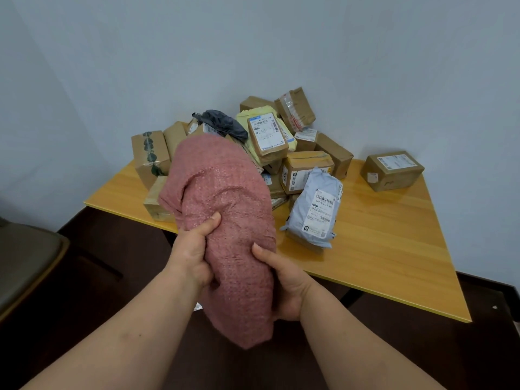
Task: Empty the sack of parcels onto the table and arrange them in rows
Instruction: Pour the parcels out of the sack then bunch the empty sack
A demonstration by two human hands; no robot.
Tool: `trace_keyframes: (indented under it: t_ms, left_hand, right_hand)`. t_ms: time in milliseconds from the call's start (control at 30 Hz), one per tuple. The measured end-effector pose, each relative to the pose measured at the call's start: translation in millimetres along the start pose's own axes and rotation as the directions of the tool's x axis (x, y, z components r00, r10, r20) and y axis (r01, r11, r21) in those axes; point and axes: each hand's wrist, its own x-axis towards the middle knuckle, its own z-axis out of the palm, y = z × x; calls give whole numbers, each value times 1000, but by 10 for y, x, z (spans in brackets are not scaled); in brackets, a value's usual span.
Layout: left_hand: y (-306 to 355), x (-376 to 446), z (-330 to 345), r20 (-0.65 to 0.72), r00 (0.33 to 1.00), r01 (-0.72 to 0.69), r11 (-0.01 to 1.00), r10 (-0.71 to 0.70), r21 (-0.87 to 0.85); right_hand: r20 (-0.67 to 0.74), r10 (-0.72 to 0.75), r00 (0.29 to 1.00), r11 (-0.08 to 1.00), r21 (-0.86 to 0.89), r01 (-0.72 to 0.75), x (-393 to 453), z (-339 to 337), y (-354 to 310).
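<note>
Between the two hands hung a limp pink woven sack (225, 220). Left hand (194, 249) squeezed a fold of it. Right hand (284, 285) gripped its other side. Beyond the hands, parcels (270, 142) lay heaped on the yellow counter (380, 235), a grey mailer bag (315, 206) nearest.

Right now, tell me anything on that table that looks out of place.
The parcels sit in a jumbled heap at the back of the yellow wooden table, not in rows. One brown cardboard box lies apart at the right. Both hands grip the pink woven sack.
</note>
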Motion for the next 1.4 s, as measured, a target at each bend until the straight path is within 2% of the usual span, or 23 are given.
trace_keyframes:
  t_ms: [67,133,167,233,300,333,433,533,667,800,900,1000,1133,1300,1400]
  left_hand:
    - [29,12,4,-19,999,-49,998,49,-24]
    - [49,1,16,-25,998,-60,997,59,-51]
    - [47,-9,25,-13,999,-48,997,48,-58]
    - [41,-50,54,12,1000,20,997,-20,-70]
    - [51,-111,87,41,994,108,992,-106,-69]
    - [65,-141,104,63,988,147,987,-143,-63]
    - [113,-197,103,138,967,222,975,-216,-29]
    - [165,-232,53,179,952,251,968,-249,14]
    - [266,-254,-61,190,958,195,973,-215,119]
    - [441,-228,-161,119,987,114,993,-111,-22]
    - [514,-225,-173,201,974,112,993,-103,-34]
    - [498,-275,-113,254,963,104,994,-91,-42]
    - [471,-323,16,325,945,76,994,-47,-77]
    - [377,-353,168,334,940,110,989,-70,-102]
    - [208,-415,314,351,930,153,982,-107,-107]
  right_hand:
    - [24,144,989,990,5,-144,-41,-47,23]
    - [129,211,969,974,58,-219,-90,-11,49]
    - [194,186,963,974,94,-207,-106,36,63]
    - [238,-2,971,977,206,-49,-108,142,54]
    - [78,-223,972,933,305,190,-67,188,-22]
    - [-1,-289,957,906,322,273,-76,200,-77]
    - [-90,-375,923,873,300,384,-131,184,-218]
    - [-107,-402,909,865,281,416,-202,136,-285]
    - [-127,-448,885,854,231,466,-329,27,-351]
    - [-90,-437,895,893,76,444,-537,-134,-479]
    - [-6,-394,919,919,5,394,-643,-183,-510]
    - [68,-442,895,896,80,436,-683,-143,-475]
    - [47,-527,849,832,234,503,-597,-177,-363]
    - [10,-462,887,857,261,444,-615,-272,-273]
    - [-56,-475,878,841,267,471,-627,-306,-263]
